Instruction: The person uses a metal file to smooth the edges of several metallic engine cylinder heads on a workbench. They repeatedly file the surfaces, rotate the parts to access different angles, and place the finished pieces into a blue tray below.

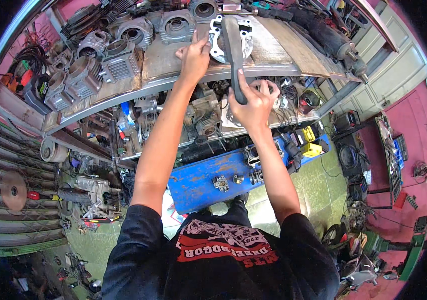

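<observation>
On the upper shelf: a flat silvery engine part (223, 42) with round openings lies on a worn metal sheet, near the shelf's front edge.
Right hand: the right hand (252, 102) is closed around the lower end of a long dark flat tool (233, 55), thumb pressed along its side; the tool runs up from the fist and lies across the silvery part.
Left hand: the left hand (194, 55) is spread fairly wide, holding nothing, fingertips pressed on the sheet just left of the silvery part, touching or nearly touching its edge.
Shelf (293, 60): a metal rack with a grey front rail, bending with the lens.
Left of the hands: a row of finned grey engine cylinders (108, 57) stands on the same shelf, well apart from the silvery part.
Behind the part: more cylinders (176, 25) at the back of the shelf.
Lower shelf: crowded with engine pieces and wires, partly hidden by the forearms.
Below: a blue, rust-spotted metal tabletop (198, 182) carries small metal parts (221, 182) and a yellow box (313, 149) at its right end.
Floor: green tiles with scattered parts.
</observation>
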A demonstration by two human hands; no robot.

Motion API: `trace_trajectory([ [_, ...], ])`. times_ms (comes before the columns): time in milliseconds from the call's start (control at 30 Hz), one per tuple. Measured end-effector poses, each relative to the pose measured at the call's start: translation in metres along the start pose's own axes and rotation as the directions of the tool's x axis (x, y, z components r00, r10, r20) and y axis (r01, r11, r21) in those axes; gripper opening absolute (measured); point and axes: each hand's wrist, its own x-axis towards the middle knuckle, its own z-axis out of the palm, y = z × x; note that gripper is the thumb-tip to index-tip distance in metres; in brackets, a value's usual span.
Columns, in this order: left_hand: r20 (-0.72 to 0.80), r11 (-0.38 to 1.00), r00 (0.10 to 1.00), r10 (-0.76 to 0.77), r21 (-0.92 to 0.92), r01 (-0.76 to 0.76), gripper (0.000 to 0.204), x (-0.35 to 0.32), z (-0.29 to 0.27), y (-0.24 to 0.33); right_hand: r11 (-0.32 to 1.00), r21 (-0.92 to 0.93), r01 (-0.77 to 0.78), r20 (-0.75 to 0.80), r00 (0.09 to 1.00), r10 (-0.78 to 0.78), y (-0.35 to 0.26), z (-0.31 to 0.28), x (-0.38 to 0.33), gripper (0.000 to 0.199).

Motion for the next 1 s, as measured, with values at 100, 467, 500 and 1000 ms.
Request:
trace_trajectory([
  [100,-0.052,1.0,0.998,0.029,0.005,-0.029,0.04,0.0,0.002,0.002,1.0,-0.014,-0.011,-0.026,1.0,0.011,0.001,0.01,0.007,0.057],
  [467,-0.091,0.995,0.994,0.053,0.093,-0.045,0.035,-0.002,0.001,0.006,0.999,-0.009,0.034,-0.003,0.999,-0.034,-0.01,0.008,-0.003,0.052],
  [500,-0.077,0.997,0.996,0.047,0.066,-0.042,0.034,-0.003,0.001,0.008,0.999,-0.03,0.029,-0.013,0.999,-0.029,-0.008,0.009,0.007,0.052],
  [1000,-0.139,0.99,0.989,0.055,0.135,-0.036,0.034,0.001,0.009,-0.003,0.998,-0.012,0.064,-0.038,0.997,-0.064,-0.012,0.017,0.011,0.055],
])
